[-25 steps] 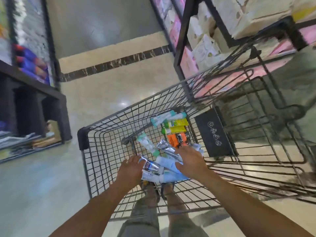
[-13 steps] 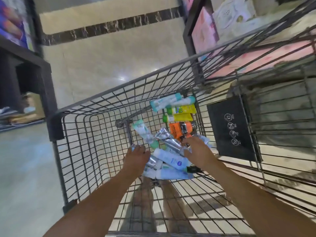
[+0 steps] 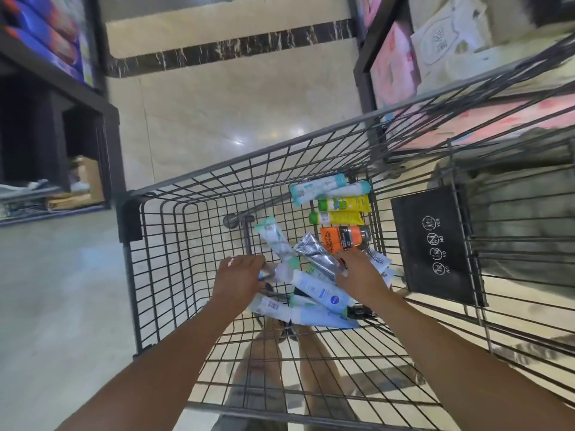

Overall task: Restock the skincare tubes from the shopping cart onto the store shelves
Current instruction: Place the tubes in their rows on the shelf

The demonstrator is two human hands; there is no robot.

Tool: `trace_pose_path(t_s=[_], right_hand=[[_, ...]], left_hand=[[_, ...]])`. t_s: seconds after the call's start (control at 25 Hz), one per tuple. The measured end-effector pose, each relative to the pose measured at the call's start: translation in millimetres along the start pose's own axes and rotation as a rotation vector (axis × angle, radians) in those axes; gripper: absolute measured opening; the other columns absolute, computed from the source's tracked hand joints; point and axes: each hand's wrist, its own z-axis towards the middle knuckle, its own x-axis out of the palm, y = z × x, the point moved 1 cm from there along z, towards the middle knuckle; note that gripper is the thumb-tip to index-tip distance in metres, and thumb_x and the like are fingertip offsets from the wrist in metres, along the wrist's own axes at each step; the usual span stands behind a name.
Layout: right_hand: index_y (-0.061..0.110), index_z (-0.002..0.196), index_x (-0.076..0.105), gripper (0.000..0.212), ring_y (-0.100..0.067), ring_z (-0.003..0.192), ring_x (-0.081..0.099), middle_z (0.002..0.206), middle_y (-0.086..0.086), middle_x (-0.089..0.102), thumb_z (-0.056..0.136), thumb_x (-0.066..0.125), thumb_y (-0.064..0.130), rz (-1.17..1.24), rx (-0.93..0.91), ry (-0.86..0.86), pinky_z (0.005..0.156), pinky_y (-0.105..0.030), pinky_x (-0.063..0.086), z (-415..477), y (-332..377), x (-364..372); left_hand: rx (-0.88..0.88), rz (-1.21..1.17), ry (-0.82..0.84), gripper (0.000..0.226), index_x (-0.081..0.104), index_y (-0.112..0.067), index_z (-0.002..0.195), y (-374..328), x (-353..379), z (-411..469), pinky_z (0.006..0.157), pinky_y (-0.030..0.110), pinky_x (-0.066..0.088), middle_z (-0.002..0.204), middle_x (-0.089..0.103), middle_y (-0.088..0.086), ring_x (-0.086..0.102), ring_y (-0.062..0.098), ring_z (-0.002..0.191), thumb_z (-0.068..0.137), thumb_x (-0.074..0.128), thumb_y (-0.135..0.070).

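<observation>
A grey wire shopping cart (image 3: 249,157) fills the view, with several skincare tubes piled on its floor. My left hand (image 3: 239,279) is curled around a small silvery tube (image 3: 275,273) at the pile's left edge. My right hand (image 3: 361,276) lies palm down on the pile, thumb against a dark silver tube (image 3: 317,256). Its fingers bend down over white tubes (image 3: 378,259) and are hidden. Between my hands lies a blue-and-white tube (image 3: 320,290). Further in are an orange tube (image 3: 339,239), two yellow tubes (image 3: 345,203) and teal-capped tubes (image 3: 317,189).
A black child-seat flap (image 3: 435,241) with warning icons hangs on the cart's right. Dark shelves with pink and white packs (image 3: 395,63) stand right behind the cart. A dark shelf unit (image 3: 56,119) stands at left. Glossy tiled floor (image 3: 217,104) runs between them.
My view has dropped closer into the cart. My left hand shifted left with the small silvery tube. My right hand slid off the pale blue tubes toward the white ones by the orange tube.
</observation>
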Motion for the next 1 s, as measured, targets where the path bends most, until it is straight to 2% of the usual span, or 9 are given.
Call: trace_pose_path(t_s=[0.12, 0.28, 0.4, 0.52, 0.6, 0.72, 0.8, 0.88, 1.0], right_hand=[[0.016, 0.119, 0.062, 0.035, -0.030, 0.112, 0.053, 0.114, -0.007, 0.059, 0.085, 0.065, 0.010, -0.114, 0.018, 0.009, 0.082, -0.036, 0.046, 21.9, 9.4, 12.5], [0.013, 0.123, 0.056, 0.046, -0.027, 0.100, 0.061, 0.111, -0.008, 0.061, 0.081, 0.074, 0.018, -0.295, 0.075, -0.038, 0.073, -0.037, 0.055, 40.3, 18.4, 32.9], [0.014, 0.125, 0.054, 0.055, -0.024, 0.095, 0.063, 0.106, -0.006, 0.063, 0.079, 0.081, 0.024, -0.414, 0.057, -0.048, 0.072, -0.035, 0.057, 47.8, 18.3, 42.1], [0.013, 0.125, 0.053, 0.057, -0.026, 0.099, 0.064, 0.109, -0.008, 0.064, 0.077, 0.082, 0.023, -0.417, 0.059, -0.006, 0.078, -0.038, 0.058, 47.8, 17.4, 31.2], [0.014, 0.123, 0.054, 0.053, -0.028, 0.099, 0.065, 0.108, -0.007, 0.064, 0.078, 0.080, 0.023, -0.339, 0.056, 0.003, 0.077, -0.040, 0.058, 40.6, 23.4, 13.0], [0.014, 0.120, 0.053, 0.049, -0.023, 0.090, 0.065, 0.094, 0.001, 0.062, 0.080, 0.080, 0.025, -0.162, 0.019, 0.050, 0.069, -0.031, 0.049, 21.1, 39.0, -25.7], [0.015, 0.128, 0.050, 0.057, -0.019, 0.087, 0.063, 0.094, 0.005, 0.061, 0.081, 0.081, 0.025, -0.025, -0.007, 0.079, 0.070, -0.030, 0.046, 3.8, 57.3, -55.7], [0.023, 0.132, 0.049, 0.059, -0.017, 0.090, 0.064, 0.099, 0.008, 0.064, 0.082, 0.080, 0.026, 0.093, -0.012, 0.085, 0.075, -0.031, 0.049, -10.9, 75.0, -80.1], [0.026, 0.122, 0.054, 0.037, -0.021, 0.082, 0.068, 0.100, 0.002, 0.070, 0.091, 0.070, 0.017, 0.399, 0.007, 0.049, 0.067, -0.035, 0.057, -34.3, 108.2, -111.2]], left_hand=[[-0.147, -0.350, -0.020, 0.039, 0.057, -0.029, 0.119, 3.3, -8.9, -0.9, 0.074, 0.037, 0.051, 0.106, 0.066, -0.012, 0.065, 0.020, 0.091, 0.087, 0.078, -0.037], [-0.331, -0.789, 0.012, 0.033, 0.051, -0.040, 0.113, 7.0, -0.8, -1.5, 0.070, 0.030, 0.045, 0.107, 0.065, -0.017, 0.064, 0.014, 0.093, 0.091, 0.075, -0.040], [-0.422, -0.925, 0.007, 0.033, 0.050, -0.038, 0.110, 7.4, 4.6, -5.0, 0.069, 0.027, 0.044, 0.103, 0.062, -0.019, 0.064, 0.011, 0.089, 0.091, 0.077, -0.036], [-0.472, -0.960, -0.001, 0.033, 0.051, -0.035, 0.109, 6.4, 3.9, -13.5, 0.069, 0.030, 0.045, 0.099, 0.062, -0.020, 0.063, 0.012, 0.081, 0.090, 0.078, -0.037], [-0.490, -0.967, -0.006, 0.034, 0.050, -0.031, 0.108, 5.9, -5.5, -20.7, 0.064, 0.029, 0.041, 0.096, 0.061, -0.018, 0.060, 0.011, 0.076, 0.090, 0.079, -0.035], [-0.483, -1.010, -0.009, 0.035, 0.052, -0.026, 0.105, -2.2, -32.5, -34.8, 0.062, 0.028, 0.040, 0.096, 0.060, -0.011, 0.057, 0.008, 0.073, 0.088, 0.081, -0.033], [-0.473, -1.047, -0.027, 0.037, 0.055, -0.025, 0.107, -7.8, -55.0, -46.8, 0.070, 0.030, 0.046, 0.101, 0.062, -0.008, 0.061, 0.011, 0.081, 0.085, 0.084, -0.033], [-0.454, -1.054, -0.044, 0.038, 0.058, -0.024, 0.111, -12.4, -76.7, -56.1, 0.081, 0.033, 0.051, 0.105, 0.065, -0.009, 0.065, 0.014, 0.095, 0.084, 0.085, -0.031], [-0.419, -1.133, -0.076, 0.037, 0.061, -0.025, 0.116, -19.8, -118.6, -77.1, 0.087, 0.032, 0.056, 0.108, 0.070, -0.007, 0.068, 0.017, 0.100, 0.087, 0.083, -0.026]])
